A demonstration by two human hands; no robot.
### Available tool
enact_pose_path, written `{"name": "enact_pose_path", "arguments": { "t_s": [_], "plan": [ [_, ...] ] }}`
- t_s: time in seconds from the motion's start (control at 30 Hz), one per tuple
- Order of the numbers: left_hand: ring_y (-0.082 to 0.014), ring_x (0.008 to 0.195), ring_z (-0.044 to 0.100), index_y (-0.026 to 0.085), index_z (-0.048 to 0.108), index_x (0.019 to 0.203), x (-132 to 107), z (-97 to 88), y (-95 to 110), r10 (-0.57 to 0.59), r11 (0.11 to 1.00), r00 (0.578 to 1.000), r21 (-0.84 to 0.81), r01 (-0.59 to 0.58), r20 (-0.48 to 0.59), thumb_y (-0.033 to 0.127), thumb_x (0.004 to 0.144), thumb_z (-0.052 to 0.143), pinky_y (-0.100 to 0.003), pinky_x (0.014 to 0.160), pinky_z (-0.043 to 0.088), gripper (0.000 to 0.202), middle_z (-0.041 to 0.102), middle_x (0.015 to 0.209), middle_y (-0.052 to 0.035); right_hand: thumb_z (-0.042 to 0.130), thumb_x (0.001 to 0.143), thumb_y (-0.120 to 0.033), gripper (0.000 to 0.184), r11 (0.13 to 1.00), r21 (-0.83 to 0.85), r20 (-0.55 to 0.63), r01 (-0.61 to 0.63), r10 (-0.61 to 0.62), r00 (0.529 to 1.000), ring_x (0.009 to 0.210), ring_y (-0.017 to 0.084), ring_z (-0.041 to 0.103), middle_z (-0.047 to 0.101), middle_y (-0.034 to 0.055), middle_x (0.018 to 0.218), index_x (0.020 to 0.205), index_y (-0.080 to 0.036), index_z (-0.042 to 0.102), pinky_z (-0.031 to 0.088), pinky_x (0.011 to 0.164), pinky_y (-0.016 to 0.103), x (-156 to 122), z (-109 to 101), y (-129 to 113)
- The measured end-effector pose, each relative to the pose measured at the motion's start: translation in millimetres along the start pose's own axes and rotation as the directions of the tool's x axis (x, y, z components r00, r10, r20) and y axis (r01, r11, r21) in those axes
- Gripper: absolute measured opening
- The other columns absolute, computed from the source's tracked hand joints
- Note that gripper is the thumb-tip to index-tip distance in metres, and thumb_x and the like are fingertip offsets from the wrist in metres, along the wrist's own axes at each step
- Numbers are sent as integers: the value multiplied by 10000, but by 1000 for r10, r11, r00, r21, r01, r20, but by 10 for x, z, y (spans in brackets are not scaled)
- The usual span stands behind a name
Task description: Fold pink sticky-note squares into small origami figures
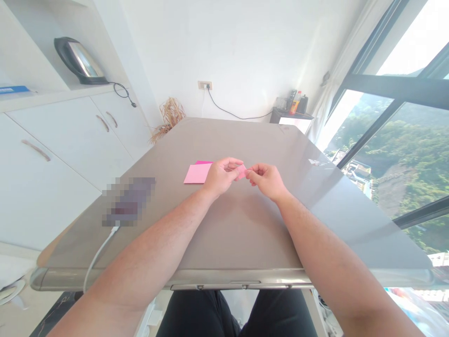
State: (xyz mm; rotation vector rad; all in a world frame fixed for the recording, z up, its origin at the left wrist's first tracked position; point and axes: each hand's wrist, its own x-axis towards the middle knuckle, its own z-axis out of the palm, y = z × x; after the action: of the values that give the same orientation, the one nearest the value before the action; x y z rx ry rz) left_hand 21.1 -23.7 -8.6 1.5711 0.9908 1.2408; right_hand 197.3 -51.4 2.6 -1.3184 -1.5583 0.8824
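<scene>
A small piece of pink paper (241,171) is held above the middle of the table, between my two hands. My left hand (222,175) pinches its left side with thumb and fingers. At its right edge, the thumb and fingertips of my right hand (264,178) close on the paper. Part of the paper is hidden by my fingers, so its full shape does not show. Just left of my left hand lies a flat stack of light pink paper (195,173), with a darker pink sheet (204,162) showing behind it.
The grey-brown table (231,234) spreads around my hands. A blurred-out device (129,201) with a white cable (100,250) lies at the left. Small scraps (317,162) rest at the right. Beyond stand a low cabinet with bottles (294,103), dried stalks (171,112) and a kettle (80,61).
</scene>
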Motion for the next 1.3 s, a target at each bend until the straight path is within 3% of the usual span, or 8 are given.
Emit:
{"name": "enact_pose_path", "arguments": {
  "t_s": [0.2,0.33,0.5,0.57,0.77,0.9,1.07,1.3],
  "plan": [
    [-190,720,707,201,662,947,-19,14,-5,-40,999,999,23,39,36,219,749,658,-300,595,505,199,755,861,-48,678,777,-425,223,1000,-12,-32,0,-1,999,582,135,557,660,2,661,729,-208,660,418,545,273,37,-12,49],
    [-179,742,694,243,697,1032,-8,-16,-29,32,982,994,184,-51,104,202,746,646,-313,668,495,293,724,798,3,657,779,-393,198,998,-68,-61,17,-21,998,549,122,491,626,-10,626,708,-209,660,379,522,275,58,1,77],
    [-190,811,694,227,694,940,9,-5,-77,42,991,999,126,-46,32,242,754,675,-331,734,510,188,757,868,-26,731,739,-420,239,995,-12,-192,98,-98,977,685,145,579,705,12,840,876,-230,690,477,647,303,36,33,57],
    [-189,797,691,218,692,893,6,14,-91,38,994,999,101,-39,9,276,747,713,-325,717,516,159,760,882,-38,743,732,-406,219,991,-35,-215,129,-134,967,723,149,587,706,10,861,855,-236,680,489,695,313,31,46,55],
    [-186,679,668,203,708,825,-28,66,-61,-18,995,998,96,12,64,423,750,772,-302,591,504,242,724,723,-40,751,734,-388,174,988,-75,-178,138,-149,973,743,160,575,680,6,797,742,-237,665,480,704,314,47,45,66],
    [-216,717,717,190,729,823,-47,78,-4,-93,989,995,121,86,47,416,776,743,-319,593,540,231,760,782,-75,718,769,-386,159,987,-127,-133,104,-120,984,693,156,554,670,11,768,738,-234,688,460,658,309,40,50,58],
    [-231,728,739,190,722,726,-57,102,39,-181,980,982,90,175,60,322,784,705,-322,595,568,145,759,755,-72,626,836,-276,120,930,-280,-120,239,-281,952,697,145,564,668,9,799,726,-231,647,454,675,298,31,87,95],
    [-231,754,748,173,720,699,-37,129,45,-235,964,968,-106,244,87,236,734,696,-337,677,600,76,748,724,-71,569,882,-208,174,813,-430,-105,392,-476,873,687,127,555,660,29,888,736,-225,661,450,704,283,21,93,157]
  ]
}}
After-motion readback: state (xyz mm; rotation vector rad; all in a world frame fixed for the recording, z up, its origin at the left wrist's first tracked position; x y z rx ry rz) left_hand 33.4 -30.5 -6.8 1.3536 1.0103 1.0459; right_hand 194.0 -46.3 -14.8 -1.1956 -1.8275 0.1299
